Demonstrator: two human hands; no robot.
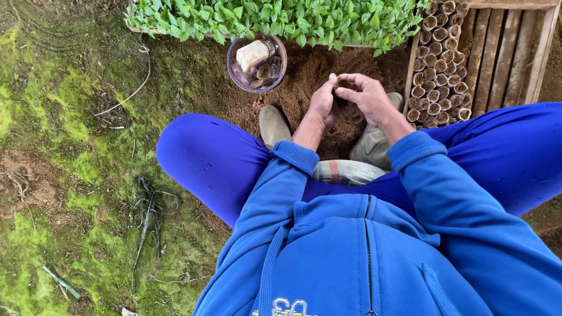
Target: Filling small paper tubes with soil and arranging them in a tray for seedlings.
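- Head view: a clear round bowl (pixel 256 63) is set on the soil (pixel 310 73); a pale block and a few dark lumps are held in it.
- A wooden crate (pixel 509 47) is partly filled with many small soil-packed paper pots (pixel 438 76), stood upright in rows; the count cannot be made out.
- One tray of green seedlings (pixel 275 17) is seen along the top.
- A small dark pot (pixel 341 88) is clasped between the two hands above the soil; its axis cannot be told.
- The left hand (pixel 324 105) is curled shut around it; the right hand (pixel 366 93) is bent over its top, fingers pinched.
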